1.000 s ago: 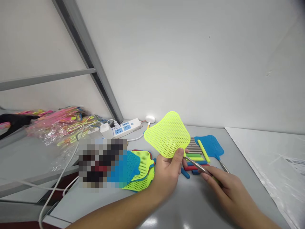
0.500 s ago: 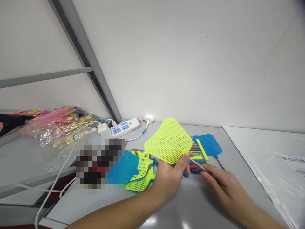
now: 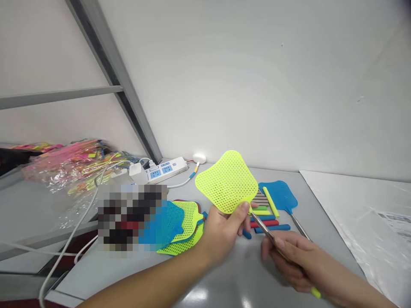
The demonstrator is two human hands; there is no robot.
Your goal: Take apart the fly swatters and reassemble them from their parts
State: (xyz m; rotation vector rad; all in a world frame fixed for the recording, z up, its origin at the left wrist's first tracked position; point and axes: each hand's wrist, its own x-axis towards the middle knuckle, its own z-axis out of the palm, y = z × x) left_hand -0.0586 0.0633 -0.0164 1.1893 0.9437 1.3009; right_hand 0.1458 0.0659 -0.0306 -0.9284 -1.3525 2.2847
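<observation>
My left hand (image 3: 224, 229) pinches the lower edge of a yellow-green mesh fly swatter head (image 3: 227, 182), held up above the grey table (image 3: 244, 273). My right hand (image 3: 295, 259) is closed round the swatter's thin metal rod (image 3: 261, 224), whose yellow-green grip end (image 3: 315, 292) sticks out below my palm. The rod runs from the head's neck down into my right fist.
Loose swatter heads (image 3: 183, 224), blue and yellow-green, lie left of my hand. Coloured handle grips and metal rods (image 3: 265, 214) and a blue swatter (image 3: 282, 196) lie behind. A power strip (image 3: 162, 169), cables, bagged swatters (image 3: 70, 164) and a white sheet (image 3: 369, 214) surround them.
My right hand has slid back along the rod toward me, so more metal shows and the grip end now pokes out. The swatter head has stayed about where it was.
</observation>
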